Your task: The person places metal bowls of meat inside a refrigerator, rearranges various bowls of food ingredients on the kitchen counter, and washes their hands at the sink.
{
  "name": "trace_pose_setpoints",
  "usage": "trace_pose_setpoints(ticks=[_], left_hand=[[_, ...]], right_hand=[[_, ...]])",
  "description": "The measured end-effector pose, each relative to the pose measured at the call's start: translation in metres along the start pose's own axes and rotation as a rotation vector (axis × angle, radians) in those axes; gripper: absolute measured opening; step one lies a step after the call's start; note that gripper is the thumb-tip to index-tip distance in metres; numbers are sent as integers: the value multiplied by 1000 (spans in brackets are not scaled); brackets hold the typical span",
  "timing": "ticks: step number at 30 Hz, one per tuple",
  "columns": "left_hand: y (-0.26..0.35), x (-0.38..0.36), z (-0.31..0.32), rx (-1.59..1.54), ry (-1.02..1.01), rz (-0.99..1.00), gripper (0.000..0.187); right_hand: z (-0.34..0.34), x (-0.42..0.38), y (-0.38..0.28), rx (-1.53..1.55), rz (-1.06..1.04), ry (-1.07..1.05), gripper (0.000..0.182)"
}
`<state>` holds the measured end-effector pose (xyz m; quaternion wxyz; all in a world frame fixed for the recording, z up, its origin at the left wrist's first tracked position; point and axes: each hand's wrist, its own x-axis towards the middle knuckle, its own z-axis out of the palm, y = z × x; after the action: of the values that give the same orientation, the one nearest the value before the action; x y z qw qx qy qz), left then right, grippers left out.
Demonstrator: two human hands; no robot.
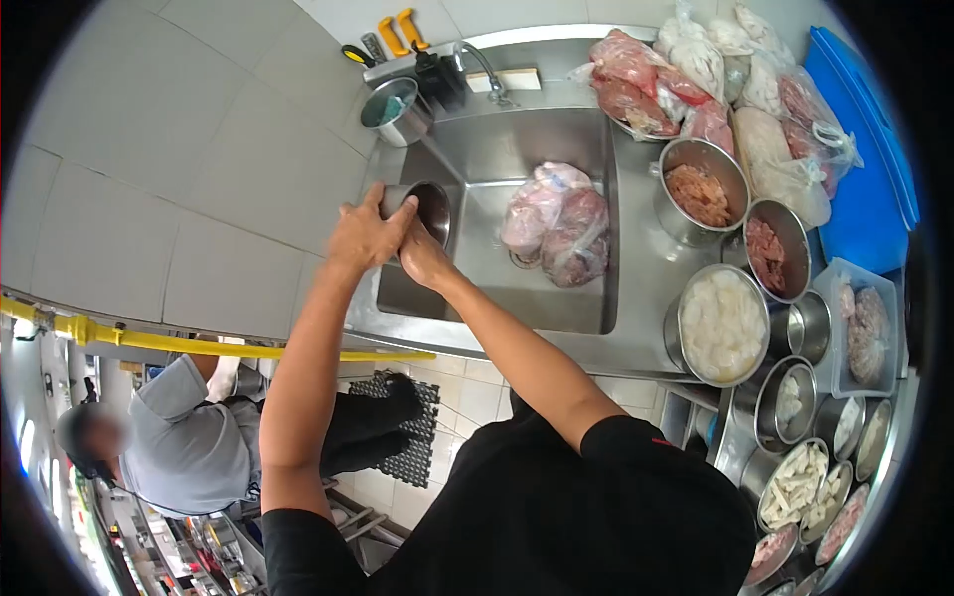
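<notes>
A steel pot [433,207] is tilted over the left edge of the sink [542,316], its dark inside facing the basin. My left hand [364,234] is closed around the pot's outer side, with the thumb near the rim. Lower on the near side, my right hand [423,256] is against the same pot, its fingers partly hidden beneath. Bagged meat [556,223] in clear plastic lies in the basin, apart from both hands.
A faucet [483,72] rises behind the sink. Right of it are bagged meats [646,84], a steel pot of pinkish pieces [700,191], one of pale pieces [723,326] and a blue bin [863,149]. A person in grey [194,437] is behind the yellow pipe [248,348].
</notes>
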<state>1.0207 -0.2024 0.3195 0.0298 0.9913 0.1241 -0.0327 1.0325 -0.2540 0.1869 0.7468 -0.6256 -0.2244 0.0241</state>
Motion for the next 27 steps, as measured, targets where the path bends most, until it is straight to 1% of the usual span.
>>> trace_pose_setpoints(ticks=[1, 2, 4, 6, 8, 10, 13, 15, 16, 17, 18, 19, 20, 21, 22, 23, 24, 25, 26, 27], left_hand=[[0, 0, -2, 24, 10, 18, 81], [1, 1, -3, 49, 19, 39, 80], [4, 4, -5, 108, 48, 50, 80], [8, 0, -7, 172, 50, 96, 79], [9, 3, -8, 205, 10, 83, 81], [12, 0, -8, 234, -28, 71, 82], [19, -7, -14, 275, -38, 32, 82], [17, -8, -12, 357, 36, 42, 76], [14, -6, -9, 352, 24, 55, 76], [9, -1, -7, 384, 33, 70, 76], [10, 0, -8, 412, 45, 88, 76], [9, -1, -10, 413, 21, 97, 76], [7, -3, -12, 373, -11, 104, 76], [6, -3, -14, 326, -31, 137, 75], [-4, -1, -8, 341, 29, 187, 74], [-5, 6, -2, 395, 41, 170, 74], [6, 5, -7, 390, -24, 124, 75], [12, -9, -15, 343, -26, 115, 76], [11, -7, -12, 341, -24, 133, 76], [2, -4, -11, 345, -22, 132, 76]], right_hand=[[11, 6, 14, 9, -16, -2, 50], [27, 14, 44, 204, -68, 36, 50], [39, 22, 54, 414, -119, 76, 50], [38, 10, 49, 272, -103, 82, 50], [41, 7, 43, 329, -97, 44, 50], [37, -4, 13, 815, -8, -51, 50], [32, -10, -9, 778, -14, -84, 48], [50, -2, 15, 738, -20, -49, 49], [55, -1, 27, 695, -32, -16, 50], [49, -9, 9, 609, -30, 26, 51], [54, -3, 5, 657, 3, 52, 48], [53, -8, 4, 656, -15, 67, 45], [61, -8, 22, 580, 14, 61, 43], [70, -5, 29, 631, 76, -1, 46], [78, -2, 36, 678, 142, -60, 55], [72, -1, 34, 580, 103, -56, 59], [67, 0, 32, 481, 66, -48, 64], [55, -9, 10, 566, -6, -82, 66], [64, 0, 24, 653, 25, -63, 68], [61, -2, 23, 615, 51, -59, 68]])
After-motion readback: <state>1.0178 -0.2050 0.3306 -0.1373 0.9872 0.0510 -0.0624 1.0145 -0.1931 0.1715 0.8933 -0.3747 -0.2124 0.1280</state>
